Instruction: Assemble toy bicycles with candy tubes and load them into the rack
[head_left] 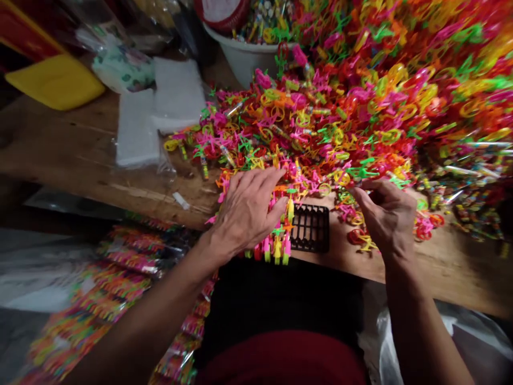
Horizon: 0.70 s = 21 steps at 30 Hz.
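My left hand (249,206) lies with fingers stretched out over a row of small bright plastic toys (277,247). These toys sit in the left part of a black slotted tray (309,229) at the bench's front edge; the slots on its right side show bare. My right hand (389,214) is closed at the near edge of a big heap of loose plastic toys (320,123) in pink, green, yellow, red and orange. Its thumb and index finger come together beside a green piece; what they pinch is too small and blurred to make out.
On the wooden bench (80,133) are white packets (138,128), a yellow piece (56,83) and a white bucket (244,59) of small colourful pieces. Printed tubes (460,187) lie on the right. Packed toys (108,289) are stacked below left; a clear plastic bag (473,331) is below right.
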Each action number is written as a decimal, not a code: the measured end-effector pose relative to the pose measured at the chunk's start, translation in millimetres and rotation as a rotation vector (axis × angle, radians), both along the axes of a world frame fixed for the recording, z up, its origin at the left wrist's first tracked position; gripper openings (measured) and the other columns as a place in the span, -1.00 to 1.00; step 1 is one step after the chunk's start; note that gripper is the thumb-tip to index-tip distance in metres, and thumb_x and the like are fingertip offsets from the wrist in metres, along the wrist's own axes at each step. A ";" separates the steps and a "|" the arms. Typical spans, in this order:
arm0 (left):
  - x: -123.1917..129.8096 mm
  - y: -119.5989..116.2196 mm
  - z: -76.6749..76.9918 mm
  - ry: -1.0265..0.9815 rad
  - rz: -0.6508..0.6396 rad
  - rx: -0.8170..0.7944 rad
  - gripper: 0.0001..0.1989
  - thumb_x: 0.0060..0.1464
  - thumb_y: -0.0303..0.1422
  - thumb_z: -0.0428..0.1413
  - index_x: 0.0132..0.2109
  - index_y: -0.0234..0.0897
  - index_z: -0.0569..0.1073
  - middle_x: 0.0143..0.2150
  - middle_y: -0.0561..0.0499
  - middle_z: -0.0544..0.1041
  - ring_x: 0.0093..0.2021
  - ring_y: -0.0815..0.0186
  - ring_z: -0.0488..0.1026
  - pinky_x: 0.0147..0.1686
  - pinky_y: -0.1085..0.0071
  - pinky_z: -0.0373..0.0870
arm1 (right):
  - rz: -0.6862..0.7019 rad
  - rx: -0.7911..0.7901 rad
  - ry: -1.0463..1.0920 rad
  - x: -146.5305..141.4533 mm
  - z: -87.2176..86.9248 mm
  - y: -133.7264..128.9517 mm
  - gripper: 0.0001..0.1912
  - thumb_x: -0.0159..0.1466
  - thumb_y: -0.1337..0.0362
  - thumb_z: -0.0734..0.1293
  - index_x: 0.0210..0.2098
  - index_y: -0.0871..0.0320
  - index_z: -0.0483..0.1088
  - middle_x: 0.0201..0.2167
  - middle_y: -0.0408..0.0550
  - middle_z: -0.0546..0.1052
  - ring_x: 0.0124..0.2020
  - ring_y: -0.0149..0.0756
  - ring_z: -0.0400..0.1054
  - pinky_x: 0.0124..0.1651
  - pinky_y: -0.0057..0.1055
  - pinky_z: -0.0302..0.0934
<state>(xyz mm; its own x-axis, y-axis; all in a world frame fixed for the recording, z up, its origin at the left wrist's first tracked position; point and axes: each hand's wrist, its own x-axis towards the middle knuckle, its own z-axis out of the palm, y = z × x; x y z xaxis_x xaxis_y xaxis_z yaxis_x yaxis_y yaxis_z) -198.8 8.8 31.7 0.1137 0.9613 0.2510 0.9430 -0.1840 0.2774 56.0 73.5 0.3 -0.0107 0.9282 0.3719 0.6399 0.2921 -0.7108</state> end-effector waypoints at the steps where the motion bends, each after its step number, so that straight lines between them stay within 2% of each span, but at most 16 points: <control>1: 0.3 -1.8 2.4 0.001 0.010 0.009 -0.50 0.38 -0.21 -0.05 0.35 -0.31 0.34 0.37 -0.19 0.41 0.38 0.02 0.30 0.36 -0.05 0.14 | 0.067 -0.021 0.000 -1.4 -4.9 -13.2 -0.81 0.28 0.11 0.43 -0.30 0.11 0.53 -0.55 -0.21 0.46 -0.60 -0.41 0.23 -0.48 -0.40 0.13; 4: 3.3 -11.5 15.4 0.049 0.051 0.042 -0.53 0.43 -0.16 -0.09 0.35 -0.19 0.34 0.41 -0.11 0.36 0.46 0.04 0.20 0.45 -0.09 -0.07 | 0.201 0.106 -0.123 -9.3 -23.7 -53.0 -0.90 0.33 0.20 0.42 -0.26 0.10 0.53 -0.39 -0.13 0.58 -0.49 -0.39 0.37 -0.39 -0.41 0.25; 6: 8.1 -19.3 25.3 0.094 0.033 0.032 -0.51 0.45 -0.14 -0.14 0.35 -0.24 0.35 0.42 -0.11 0.35 0.48 0.03 0.17 0.46 -0.06 -0.09 | 0.226 0.207 -0.216 -15.4 -35.4 -71.9 -0.95 0.35 0.28 0.39 -0.23 0.09 0.52 -0.32 -0.08 0.60 -0.40 -0.36 0.44 -0.33 -0.41 0.28; 8: 14.0 -26.4 29.5 0.128 -0.021 -0.002 -0.47 0.45 -0.14 -0.16 0.39 -0.31 0.29 0.47 -0.14 0.28 0.52 0.01 0.09 0.47 -0.03 -0.07 | 0.237 0.219 -0.278 -19.5 -43.3 -82.1 -0.96 0.37 0.32 0.37 -0.21 0.10 0.49 -0.33 -0.07 0.59 -0.36 -0.32 0.46 -0.30 -0.40 0.29; 12: 22.4 -33.8 15.0 0.160 -0.061 -0.062 -0.43 0.44 -0.18 -0.16 0.47 -0.27 0.12 0.54 -0.12 0.11 0.56 0.03 -0.02 0.49 -0.06 -0.13 | 0.220 0.141 -0.256 -19.6 -42.7 -89.2 -0.94 0.34 0.36 0.35 -0.19 0.10 0.42 -0.38 -0.12 0.54 -0.42 -0.34 0.42 -0.37 -0.41 0.25; 15: 24.3 -33.6 3.5 0.153 -0.067 -0.097 -0.43 0.43 -0.20 -0.16 0.49 -0.23 0.09 0.54 -0.08 0.10 0.56 0.05 -0.02 0.51 -0.08 -0.21 | 0.293 0.120 -0.233 -21.0 -34.1 -94.9 -0.80 0.32 0.41 0.30 -0.06 0.10 0.38 -0.28 -0.06 0.56 -0.30 -0.26 0.49 -0.28 -0.37 0.32; 18: 24.9 -32.7 4.2 0.124 -0.065 -0.119 -0.43 0.42 -0.22 -0.15 0.48 -0.20 0.09 0.54 -0.06 0.12 0.55 0.03 -0.01 0.50 -0.12 -0.21 | 0.450 0.125 -0.179 -29.3 -31.0 -98.8 -0.69 0.33 0.47 0.27 0.05 0.14 0.35 -0.14 0.06 0.58 -0.10 -0.18 0.52 -0.14 -0.32 0.38; 21: 25.7 -32.7 8.3 0.129 -0.060 -0.137 -0.43 0.41 -0.23 -0.12 0.48 -0.20 0.10 0.54 -0.06 0.12 0.55 0.04 -0.01 0.51 -0.10 -0.20 | 0.526 0.148 -0.043 -41.3 -35.5 -95.8 -0.69 0.32 0.49 0.29 0.05 0.19 0.38 -0.15 0.07 0.59 -0.13 -0.20 0.52 -0.17 -0.34 0.38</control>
